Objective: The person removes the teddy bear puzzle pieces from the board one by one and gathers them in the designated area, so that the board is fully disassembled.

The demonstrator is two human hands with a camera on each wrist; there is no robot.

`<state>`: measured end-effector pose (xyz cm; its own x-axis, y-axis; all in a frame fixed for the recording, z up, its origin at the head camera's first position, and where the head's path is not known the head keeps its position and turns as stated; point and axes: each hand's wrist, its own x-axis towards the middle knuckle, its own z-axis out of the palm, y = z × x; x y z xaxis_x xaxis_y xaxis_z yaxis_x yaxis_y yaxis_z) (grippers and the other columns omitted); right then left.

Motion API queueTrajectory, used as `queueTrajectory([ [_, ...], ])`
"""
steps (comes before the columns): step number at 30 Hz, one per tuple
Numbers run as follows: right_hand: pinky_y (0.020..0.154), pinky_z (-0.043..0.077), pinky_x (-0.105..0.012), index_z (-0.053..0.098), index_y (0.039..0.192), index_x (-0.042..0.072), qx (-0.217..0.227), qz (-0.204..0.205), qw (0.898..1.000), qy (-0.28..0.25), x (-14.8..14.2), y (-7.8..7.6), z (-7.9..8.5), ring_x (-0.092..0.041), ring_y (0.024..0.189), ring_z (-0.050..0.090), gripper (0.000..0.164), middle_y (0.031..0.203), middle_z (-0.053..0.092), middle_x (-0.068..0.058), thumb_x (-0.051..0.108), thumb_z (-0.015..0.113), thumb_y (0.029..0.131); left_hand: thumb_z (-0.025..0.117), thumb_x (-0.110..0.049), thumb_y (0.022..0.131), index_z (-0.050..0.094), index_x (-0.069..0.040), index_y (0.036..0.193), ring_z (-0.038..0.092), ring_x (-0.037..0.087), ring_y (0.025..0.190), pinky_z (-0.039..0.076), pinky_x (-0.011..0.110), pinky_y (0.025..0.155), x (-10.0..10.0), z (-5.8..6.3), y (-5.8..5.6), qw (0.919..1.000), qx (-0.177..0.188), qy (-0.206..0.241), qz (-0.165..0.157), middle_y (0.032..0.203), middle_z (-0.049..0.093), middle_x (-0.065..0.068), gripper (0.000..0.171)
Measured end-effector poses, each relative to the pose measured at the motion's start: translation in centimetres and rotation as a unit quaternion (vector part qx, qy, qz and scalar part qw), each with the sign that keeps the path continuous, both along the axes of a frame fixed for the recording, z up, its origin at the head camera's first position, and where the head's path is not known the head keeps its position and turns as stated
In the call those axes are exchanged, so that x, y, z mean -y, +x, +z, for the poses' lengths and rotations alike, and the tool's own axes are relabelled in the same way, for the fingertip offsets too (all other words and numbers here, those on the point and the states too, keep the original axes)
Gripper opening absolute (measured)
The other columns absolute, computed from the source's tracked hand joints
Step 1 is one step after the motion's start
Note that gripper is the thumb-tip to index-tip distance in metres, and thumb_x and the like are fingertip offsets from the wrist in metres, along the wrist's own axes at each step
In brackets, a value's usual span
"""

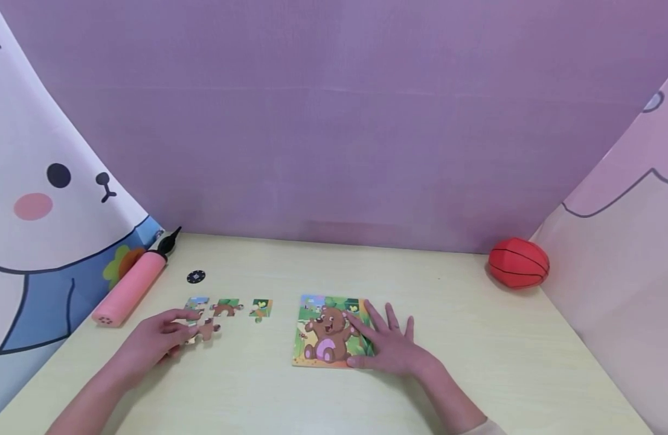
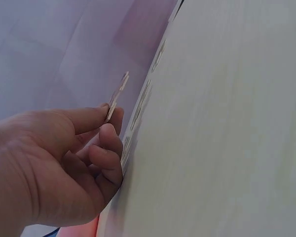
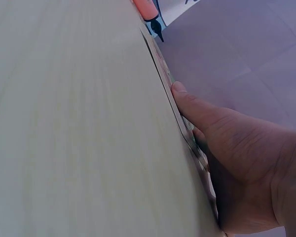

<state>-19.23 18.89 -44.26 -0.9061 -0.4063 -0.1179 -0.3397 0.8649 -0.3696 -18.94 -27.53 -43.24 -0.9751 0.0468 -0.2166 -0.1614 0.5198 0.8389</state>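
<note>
My left hand (image 1: 157,338) pinches a brown jigsaw puzzle piece (image 1: 206,330) between thumb and fingers. In the left wrist view this thin piece (image 2: 119,93) is held up edge-on, clear of the tabletop. Just beyond that hand lie loose pieces: one with blue and green (image 1: 198,304), a brown and green one (image 1: 227,307) and one with a yellow bird (image 1: 261,307). My right hand (image 1: 394,347), fingers spread, rests on the right edge of a square bear puzzle (image 1: 328,332). In the right wrist view the thumb lies along the puzzle's edge (image 3: 163,74).
A pink hand pump (image 1: 131,289) with a black nozzle lies at the left table edge. Near it is a small black disc (image 1: 195,277). A red ball with black lines (image 1: 517,263) sits at the back right. Purple cloth (image 1: 334,133) hangs behind the table.
</note>
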Motion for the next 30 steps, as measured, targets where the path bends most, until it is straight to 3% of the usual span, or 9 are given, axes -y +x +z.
queueTrajectory([
  [18, 0.102, -0.008, -0.083, 0.027, 0.16, 0.039, -0.005, 0.001, 1.0, -0.001, -0.1, -0.1, -0.2, -0.052, 0.148, -0.008, 0.087, 0.169, 0.002, -0.009, 0.074, 0.058, 0.087, 0.061, -0.025, 0.103, 0.055, -0.001, 0.141, 0.05, 0.021, 0.063, 0.04, 0.026, 0.052, 2.7, -0.6, 0.0, 0.9998, 0.008, 0.003, 0.016, 0.076, 0.054, 0.006, 0.045],
  [30, 0.101, -0.006, -0.084, 0.026, 0.16, 0.037, -0.006, 0.005, 1.0, 0.002, 0.0, 0.0, 0.0, -0.054, 0.147, -0.006, 0.087, 0.169, 0.003, -0.011, 0.073, 0.058, 0.088, 0.062, -0.029, 0.102, 0.054, 0.001, 0.134, 0.055, 0.022, 0.067, 0.045, 0.028, 0.056, 3.0, -0.6, -0.1, 0.9976, -0.004, -0.062, 0.029, 0.076, 0.058, 0.006, 0.045],
])
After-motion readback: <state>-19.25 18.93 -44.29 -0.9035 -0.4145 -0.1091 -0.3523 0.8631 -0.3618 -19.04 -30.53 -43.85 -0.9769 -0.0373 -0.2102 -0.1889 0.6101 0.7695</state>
